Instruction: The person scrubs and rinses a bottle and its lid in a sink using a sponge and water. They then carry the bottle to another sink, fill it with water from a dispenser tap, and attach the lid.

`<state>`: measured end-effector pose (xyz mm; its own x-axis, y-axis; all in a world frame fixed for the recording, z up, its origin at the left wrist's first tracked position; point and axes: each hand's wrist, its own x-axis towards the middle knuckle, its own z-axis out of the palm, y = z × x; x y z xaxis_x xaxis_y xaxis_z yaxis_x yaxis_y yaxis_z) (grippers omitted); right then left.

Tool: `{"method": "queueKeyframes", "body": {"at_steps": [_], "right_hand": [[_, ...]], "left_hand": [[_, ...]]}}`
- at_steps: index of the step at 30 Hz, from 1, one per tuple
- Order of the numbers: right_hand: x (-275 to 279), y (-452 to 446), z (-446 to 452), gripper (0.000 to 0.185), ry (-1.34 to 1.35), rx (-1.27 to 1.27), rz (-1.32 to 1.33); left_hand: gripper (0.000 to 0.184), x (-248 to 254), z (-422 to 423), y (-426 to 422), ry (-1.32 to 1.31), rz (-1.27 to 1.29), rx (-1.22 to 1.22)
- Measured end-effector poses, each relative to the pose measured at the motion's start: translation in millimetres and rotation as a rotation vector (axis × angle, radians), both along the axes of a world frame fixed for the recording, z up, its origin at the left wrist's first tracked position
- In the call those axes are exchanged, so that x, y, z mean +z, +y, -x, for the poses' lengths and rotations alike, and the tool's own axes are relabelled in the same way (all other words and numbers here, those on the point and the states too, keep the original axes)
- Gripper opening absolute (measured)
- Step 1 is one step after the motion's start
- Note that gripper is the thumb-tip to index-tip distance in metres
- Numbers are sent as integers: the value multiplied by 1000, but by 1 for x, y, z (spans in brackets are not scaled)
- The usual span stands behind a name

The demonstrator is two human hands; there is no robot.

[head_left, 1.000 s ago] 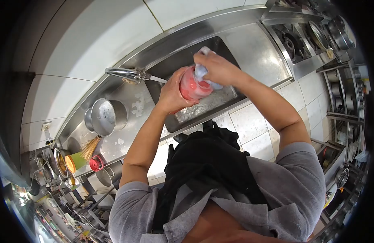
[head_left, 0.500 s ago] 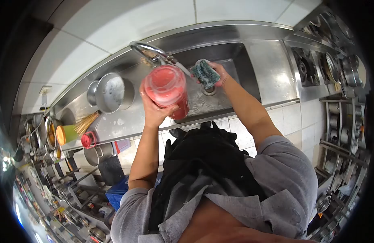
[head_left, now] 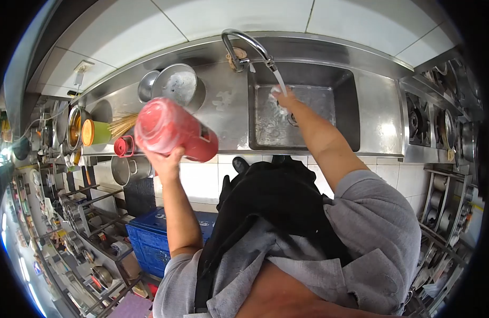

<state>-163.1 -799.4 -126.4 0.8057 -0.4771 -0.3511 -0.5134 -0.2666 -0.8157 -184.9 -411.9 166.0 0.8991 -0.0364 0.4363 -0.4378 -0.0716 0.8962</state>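
Swung red container (head_left: 194,139) left of centre, gripped in fingers of left hand (head_left: 165,163) | put right hand (head_left: 285,99) under water (head_left: 280,80), upper centre, no longer scrubbing | cannot tell right fingers' hold

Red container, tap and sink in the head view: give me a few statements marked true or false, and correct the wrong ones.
1. The left hand grips the red container. True.
2. The red container is directly under the tap. False: it is held to the left of the sink, away from the tap.
3. Water runs from the tap, and the right hand is at the stream. True.
4. The sink is full to the brim. False: its bottom and its drain show.
5. The large metal pot stands to the right of the sink. False: it stands to the left.
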Motion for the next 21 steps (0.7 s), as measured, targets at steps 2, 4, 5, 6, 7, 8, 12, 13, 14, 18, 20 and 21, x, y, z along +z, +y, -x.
{"method": "queueKeyframes", "body": {"at_steps": [2, 4, 5, 6, 7, 8, 12, 13, 14, 18, 20, 21], "right_hand": [[3, -4, -1, 51, 23, 54, 87], [23, 5, 1, 51, 41, 104, 173], [44, 16, 7, 49, 146, 143, 262], [65, 29, 11, 46, 252, 184, 352], [75, 39, 13, 46, 248, 190, 358], [84, 47, 13, 43, 275, 319, 401], [125, 97, -25, 37, -146, 566, 422], [154, 115, -39, 40, -266, 571, 382], [188, 135, -55, 43, -380, 574, 340], [250, 197, -111, 48, -448, 222, -547], [243, 195, -120, 44, -513, 228, -424], [234, 186, -116, 40, -572, 242, -310]], "left_hand": [[132, -4, -8, 32, -49, -28, 36], [131, 3, -10, 46, -46, 12, 46], [131, 7, -13, 55, -51, 46, 49], [131, 8, -16, 64, -53, 49, 53], [130, 9, -19, 74, -56, 73, 67], [128, 8, -22, 85, -61, 100, 86], [114, -17, -34, 128, -72, 214, 30], [114, -18, -34, 128, -34, 273, 5], [125, -19, -32, 126, 30, 327, 48], [117, -40, -30, 114, 112, 389, -41], [110, -47, -27, 93, 136, 419, -116], [109, -50, -25, 79, 167, 430, -136]]}}
